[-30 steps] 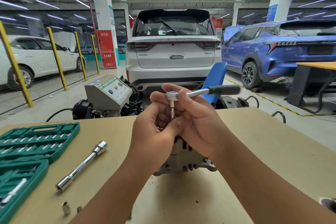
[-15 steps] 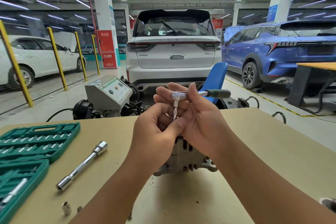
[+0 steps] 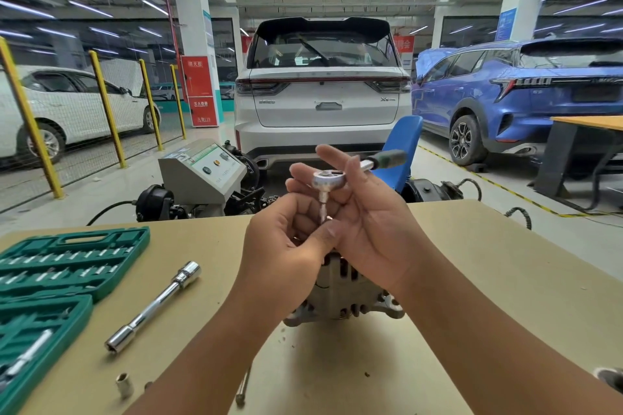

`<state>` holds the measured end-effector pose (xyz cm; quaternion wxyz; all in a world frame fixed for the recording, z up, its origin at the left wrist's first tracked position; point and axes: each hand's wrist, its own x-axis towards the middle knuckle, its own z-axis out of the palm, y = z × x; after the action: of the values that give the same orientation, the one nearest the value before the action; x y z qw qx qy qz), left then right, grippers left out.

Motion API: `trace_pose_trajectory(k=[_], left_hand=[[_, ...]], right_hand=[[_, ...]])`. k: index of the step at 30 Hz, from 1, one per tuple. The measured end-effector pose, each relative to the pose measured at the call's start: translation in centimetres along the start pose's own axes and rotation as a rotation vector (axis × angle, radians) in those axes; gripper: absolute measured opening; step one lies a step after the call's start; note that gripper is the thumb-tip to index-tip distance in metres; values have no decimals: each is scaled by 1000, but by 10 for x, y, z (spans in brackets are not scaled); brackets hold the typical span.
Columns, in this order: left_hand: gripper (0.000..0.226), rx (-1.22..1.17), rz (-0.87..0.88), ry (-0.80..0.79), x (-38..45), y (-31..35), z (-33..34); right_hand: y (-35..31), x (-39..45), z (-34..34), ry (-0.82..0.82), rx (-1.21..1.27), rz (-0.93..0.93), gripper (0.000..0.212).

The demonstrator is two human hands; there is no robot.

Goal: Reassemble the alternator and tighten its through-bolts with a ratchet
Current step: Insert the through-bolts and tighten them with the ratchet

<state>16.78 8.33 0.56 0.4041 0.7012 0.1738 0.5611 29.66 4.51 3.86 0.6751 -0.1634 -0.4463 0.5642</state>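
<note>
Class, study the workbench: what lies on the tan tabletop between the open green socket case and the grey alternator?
In the head view, a long chrome extension bar lies diagonally on the tan tabletop between green socket case and grey alternator.

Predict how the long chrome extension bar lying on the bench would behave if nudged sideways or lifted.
The extension bar is round along its length and lies flat on the table, so it would probably roll. Its polished chrome looks slippery to grip. It appears to be solid metal, so likely stiff and heavy for its size.

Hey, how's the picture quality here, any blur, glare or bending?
Head view: wide-angle bending bows the yellow posts and table edge; ratchet and hands sharp; ceiling corners smeared; ceiling strip lights glare on the white car; soft, even shadows.
</note>
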Motion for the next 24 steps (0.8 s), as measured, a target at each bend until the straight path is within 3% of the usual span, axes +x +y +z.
trace_pose_trajectory(k=[2, 5, 9, 13, 20, 24], left_hand=[[13, -9, 1, -3, 0, 1, 0], [10, 33, 49, -13, -1, 1, 2], [3, 47, 58, 1, -2, 0, 4], [11, 19, 53, 28, -1, -1, 5], [4, 72, 117, 36, -4, 0, 4], [4, 39, 97, 49, -2, -2, 6]], right_hand=[[1, -3, 0, -93, -53, -53, 33], [1, -6, 0, -161, -130, -80, 38], [2, -3, 0, -111, -107, -50, 46], [3, 0, 0, -30, -12, 1, 47], [1, -5, -2, -187, -98, -79, 36], [1, -1, -1, -70, -24, -23, 42]])
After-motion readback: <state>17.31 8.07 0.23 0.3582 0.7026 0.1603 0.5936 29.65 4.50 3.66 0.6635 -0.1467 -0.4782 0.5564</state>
